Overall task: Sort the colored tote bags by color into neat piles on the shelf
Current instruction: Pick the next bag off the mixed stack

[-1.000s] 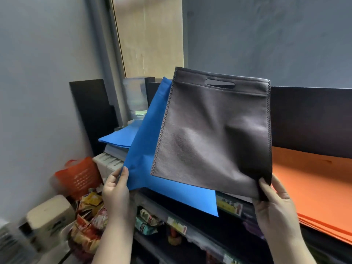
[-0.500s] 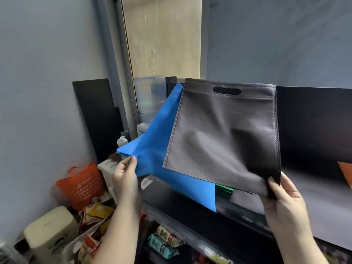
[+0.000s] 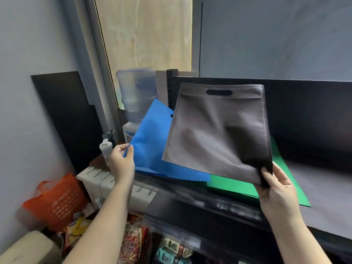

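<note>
Our black shelf [image 3: 323,187] against the grey wall [image 3: 266,35], green bags [image 3: 238,185] piled.
Our left hand [image 3: 122,161] pinches the blue bag [image 3: 152,149]; our right hand [image 3: 276,187] pinches the grey bag [image 3: 219,130].

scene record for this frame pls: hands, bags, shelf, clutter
left hand: pinches corner of blue non-woven tote bag
right hand: pinches bottom corner of grey non-woven tote bag, held up, handle slot on top
overlap: grey in front of blue
black shelf: green flat bag lying on it
clutter: water dispenser bottle, orange shopping bag
</note>
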`<action>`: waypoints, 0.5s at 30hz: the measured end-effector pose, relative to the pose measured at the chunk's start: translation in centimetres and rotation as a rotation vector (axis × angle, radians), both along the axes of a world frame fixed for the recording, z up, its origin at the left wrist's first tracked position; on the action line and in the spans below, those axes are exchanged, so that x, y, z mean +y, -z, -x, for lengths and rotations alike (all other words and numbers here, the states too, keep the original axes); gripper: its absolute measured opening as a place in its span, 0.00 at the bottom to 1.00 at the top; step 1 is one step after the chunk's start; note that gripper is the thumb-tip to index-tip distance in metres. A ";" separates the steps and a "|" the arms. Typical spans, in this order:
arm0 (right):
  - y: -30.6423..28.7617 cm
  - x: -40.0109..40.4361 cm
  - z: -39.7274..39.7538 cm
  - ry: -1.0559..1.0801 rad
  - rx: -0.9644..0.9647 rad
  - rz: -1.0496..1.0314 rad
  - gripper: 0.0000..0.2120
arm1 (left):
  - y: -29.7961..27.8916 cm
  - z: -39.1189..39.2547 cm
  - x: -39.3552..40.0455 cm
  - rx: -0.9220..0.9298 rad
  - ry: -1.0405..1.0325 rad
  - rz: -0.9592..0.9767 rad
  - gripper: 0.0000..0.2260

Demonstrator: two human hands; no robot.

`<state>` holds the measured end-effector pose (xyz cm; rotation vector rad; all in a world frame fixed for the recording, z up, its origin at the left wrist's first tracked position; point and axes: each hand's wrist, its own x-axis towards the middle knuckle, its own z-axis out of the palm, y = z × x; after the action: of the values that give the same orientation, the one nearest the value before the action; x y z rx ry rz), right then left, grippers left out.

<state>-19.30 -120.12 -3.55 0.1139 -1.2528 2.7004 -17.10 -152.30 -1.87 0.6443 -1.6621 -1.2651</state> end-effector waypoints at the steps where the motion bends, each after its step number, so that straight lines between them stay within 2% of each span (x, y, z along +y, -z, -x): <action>1: 0.1 -0.4 0.1 0.006 0.001 0.002 0.26 | 0.1 0.4 -0.5 -0.030 -0.006 0.033 0.07; 5: 0.0 -1.8 0.3 0.020 0.029 0.002 0.08 | 0.8 1.5 -2.0 -0.155 -0.016 0.174 0.07; 7: 0.4 -1.8 0.5 0.032 0.018 -0.031 0.10 | 1.0 1.8 -1.6 -0.202 -0.037 0.339 0.09; 8: 0.7 -1.7 0.7 0.043 0.007 -0.046 0.15 | 1.0 1.8 -1.0 -0.195 0.007 0.367 0.09; 10: 0.6 -1.4 0.6 0.056 -0.014 -0.051 0.20 | 0.4 1.8 1.0 -0.232 0.238 0.283 0.13; 12: 0.7 -0.8 0.5 0.095 -0.036 -0.066 0.19 | -0.4 1.9 3.5 -0.284 0.519 0.112 0.25; 13: 0.5 -0.5 0.3 0.104 -0.039 -0.075 0.18 | -0.8 2.1 4.6 -0.270 0.619 0.029 0.25; 15: 0.1 0.6 -0.1 0.139 -0.026 -0.115 0.11 | -1.1 2.4 6.6 -0.245 0.721 0.002 0.18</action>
<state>-19.22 -119.48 -3.60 0.0055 -1.3693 2.5205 -19.50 -145.70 -0.74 0.1892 -2.2056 -1.7290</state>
